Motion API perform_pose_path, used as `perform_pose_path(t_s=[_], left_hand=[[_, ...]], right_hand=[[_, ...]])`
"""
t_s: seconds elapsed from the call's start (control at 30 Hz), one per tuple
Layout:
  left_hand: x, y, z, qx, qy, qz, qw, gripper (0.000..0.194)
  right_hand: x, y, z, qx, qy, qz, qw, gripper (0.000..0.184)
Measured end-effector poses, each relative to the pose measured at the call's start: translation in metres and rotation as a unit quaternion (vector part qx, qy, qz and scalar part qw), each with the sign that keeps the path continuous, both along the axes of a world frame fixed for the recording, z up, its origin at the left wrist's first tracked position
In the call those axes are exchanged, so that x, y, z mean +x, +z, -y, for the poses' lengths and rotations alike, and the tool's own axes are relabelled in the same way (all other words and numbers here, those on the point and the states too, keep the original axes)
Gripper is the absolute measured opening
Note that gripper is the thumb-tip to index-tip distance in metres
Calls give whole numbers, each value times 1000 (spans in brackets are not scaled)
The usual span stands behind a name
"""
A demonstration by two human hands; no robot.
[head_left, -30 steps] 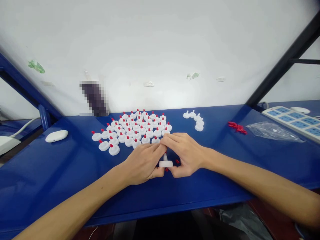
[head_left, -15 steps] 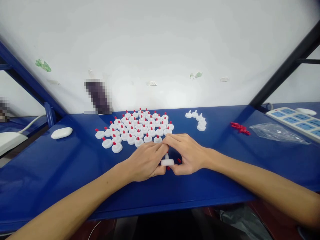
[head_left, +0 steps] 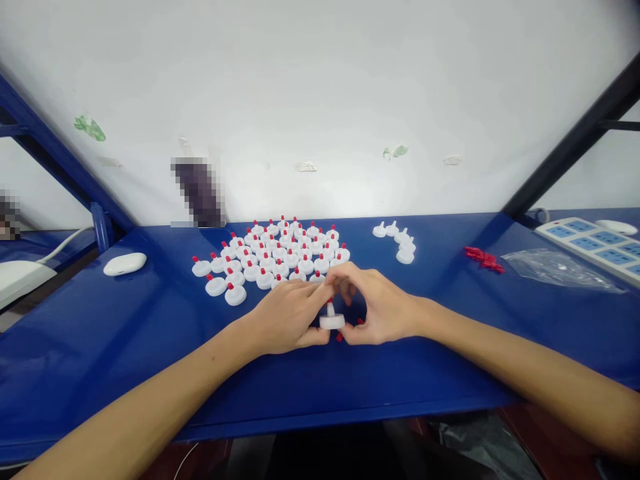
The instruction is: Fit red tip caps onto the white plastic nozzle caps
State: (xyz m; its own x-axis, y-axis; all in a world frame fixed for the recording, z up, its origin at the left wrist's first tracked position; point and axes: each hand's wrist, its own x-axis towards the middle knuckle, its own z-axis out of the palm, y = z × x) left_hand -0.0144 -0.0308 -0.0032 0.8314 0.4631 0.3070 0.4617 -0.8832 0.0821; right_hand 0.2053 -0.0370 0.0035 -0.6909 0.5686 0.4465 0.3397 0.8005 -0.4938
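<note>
A white nozzle cap [head_left: 332,322] with a red tip stands upright between my two hands, near the front of the blue table. My left hand [head_left: 287,317] is closed on it, thumb low at its base and fingers over the red tip. My right hand [head_left: 383,303] curls round from the other side, thumb at the base's right edge and index finger reaching over the top. A gap shows inside its curl. Beneath and beside the right thumb lie loose red tips [head_left: 360,322], partly hidden. Beyond my hands sits a cluster of white caps with red tips [head_left: 265,278].
Several white caps without red tips [head_left: 405,256] stand back right. Farther right are a pile of red tips [head_left: 483,259], a clear plastic bag [head_left: 555,270] and a power strip [head_left: 595,244]. A white oval case [head_left: 125,264] lies at left, before a blue frame post [head_left: 101,227].
My right hand's fingers have lifted and rounded, opening a gap beside the cap. The cap has shifted slightly left within the hands. The whole view has drifted a little.
</note>
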Motion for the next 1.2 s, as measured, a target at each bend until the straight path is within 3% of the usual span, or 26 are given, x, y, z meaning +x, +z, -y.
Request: perform_pose_path(t_s=[0.37,0.47,0.53,0.77,0.93,1.07,1.13,1.2], left_hand=[[1,4,1,-23,72,24,997,26],[2,4,2,-7,74,33,997,23],[1,2,1,7,67,60,996,22],[0,-8,-4,108,5,143,984,42],[4,-1,2,67,42,160,984,44],[3,8,4,28,54,167,984,12],[2,10,4,11,38,162,986,29],[2,10,4,-15,17,159,987,39]], right_hand=[[5,6,-7,-68,9,-39,997,44],[6,9,-8,-107,7,-46,993,28],[5,10,-9,-135,-13,-59,989,21],[-1,7,-9,-227,-14,-106,968,27],[4,7,-12,-168,-33,-95,981,19],[14,6,-19,-20,-87,-37,995,12],[18,4,-23,56,-116,25,991,11],[21,3,-26,85,-142,85,983,14]])
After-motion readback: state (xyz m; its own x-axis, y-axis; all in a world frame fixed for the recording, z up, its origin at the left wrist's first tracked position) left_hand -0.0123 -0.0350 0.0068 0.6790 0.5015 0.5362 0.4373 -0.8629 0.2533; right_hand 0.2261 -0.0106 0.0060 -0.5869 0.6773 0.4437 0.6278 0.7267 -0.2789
